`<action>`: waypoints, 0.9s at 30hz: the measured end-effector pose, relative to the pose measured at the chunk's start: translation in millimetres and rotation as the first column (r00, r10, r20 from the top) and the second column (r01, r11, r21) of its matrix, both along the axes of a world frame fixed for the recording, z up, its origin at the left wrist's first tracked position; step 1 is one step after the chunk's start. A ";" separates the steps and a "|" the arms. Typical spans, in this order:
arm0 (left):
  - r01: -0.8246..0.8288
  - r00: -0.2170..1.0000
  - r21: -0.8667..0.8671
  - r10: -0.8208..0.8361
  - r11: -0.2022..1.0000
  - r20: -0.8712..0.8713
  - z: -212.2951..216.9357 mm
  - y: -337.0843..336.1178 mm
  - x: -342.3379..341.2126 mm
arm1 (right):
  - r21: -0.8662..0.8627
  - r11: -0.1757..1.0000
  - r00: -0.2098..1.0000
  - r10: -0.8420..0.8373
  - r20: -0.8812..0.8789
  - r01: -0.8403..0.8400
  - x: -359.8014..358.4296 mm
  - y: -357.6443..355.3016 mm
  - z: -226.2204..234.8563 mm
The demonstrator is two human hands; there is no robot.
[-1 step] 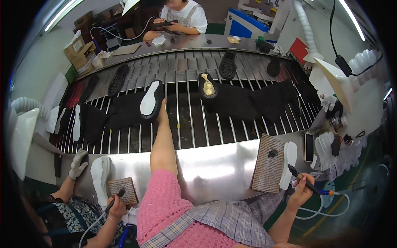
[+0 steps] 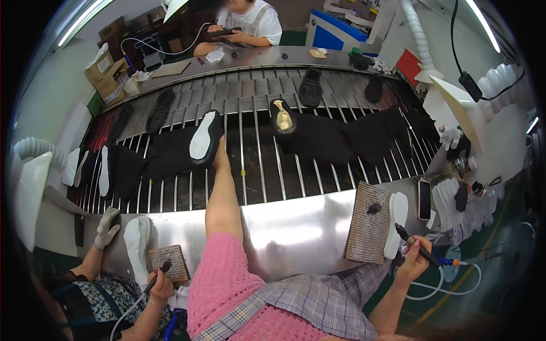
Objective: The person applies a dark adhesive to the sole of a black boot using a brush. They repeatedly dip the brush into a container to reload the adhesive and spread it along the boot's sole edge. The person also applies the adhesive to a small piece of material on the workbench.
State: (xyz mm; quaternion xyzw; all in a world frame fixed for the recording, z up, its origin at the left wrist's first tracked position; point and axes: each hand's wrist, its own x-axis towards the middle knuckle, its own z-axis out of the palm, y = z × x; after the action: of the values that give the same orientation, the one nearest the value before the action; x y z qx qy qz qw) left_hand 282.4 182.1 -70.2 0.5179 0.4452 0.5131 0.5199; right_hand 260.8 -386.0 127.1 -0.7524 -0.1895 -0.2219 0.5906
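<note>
On the slatted conveyor straight ahead, the left hand reaches a black shoe, fingers touching its near end, grip unclear; right hand pinches a brush beside the tabletop

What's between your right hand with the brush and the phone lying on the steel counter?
In the head view, a white insole lies between the right hand holding the brush and the phone, beside a ribbed mat.

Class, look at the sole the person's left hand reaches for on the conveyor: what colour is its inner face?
White, with a black rim, on the sole at the left hand; the head view shows it.
</note>
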 end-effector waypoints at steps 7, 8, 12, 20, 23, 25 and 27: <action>-0.124 0.977 -0.363 0.051 0.924 -0.205 2.0 -27.4 -6.7 | 0.036 0.982 0.973 -0.178 -0.144 0.185 8.6 -27.9 -13.5; -0.195 0.956 -0.305 0.112 0.932 -0.270 -8.4 -11.4 -13.8 | 0.070 0.981 0.971 -0.167 -0.169 0.180 12.4 -28.7 -14.7; -0.154 0.979 -0.287 0.106 0.945 -0.177 -40.5 14.0 -12.4 | 0.033 0.972 0.964 -0.228 -0.137 0.235 19.6 -43.6 -27.2; -0.032 0.982 -0.047 0.023 0.998 -0.188 -12.0 -60.8 -26.2 | 0.091 0.965 0.940 -0.213 -0.267 0.244 26.1 -45.4 -63.0; 0.549 0.833 0.105 -0.531 0.829 -0.157 74.5 -247.7 -14.5 | 0.115 0.967 0.931 -0.181 -0.317 0.227 25.5 -40.4 -71.4; 0.861 0.501 0.322 -0.759 0.393 -0.416 92.1 -320.6 3.5 | 0.098 0.972 0.929 -0.169 -0.329 0.211 25.6 -36.8 -69.8; 0.926 0.374 0.247 -0.773 0.284 -0.513 99.3 -375.8 26.9 | 0.104 0.974 0.937 -0.158 -0.311 0.199 25.4 -37.0 -72.1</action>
State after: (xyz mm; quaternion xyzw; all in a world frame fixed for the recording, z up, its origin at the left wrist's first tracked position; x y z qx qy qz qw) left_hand 309.2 -193.6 29.1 0.8586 0.0159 0.1617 0.4862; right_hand 286.2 -423.0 55.0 -0.7500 -0.0128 -0.1700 0.6390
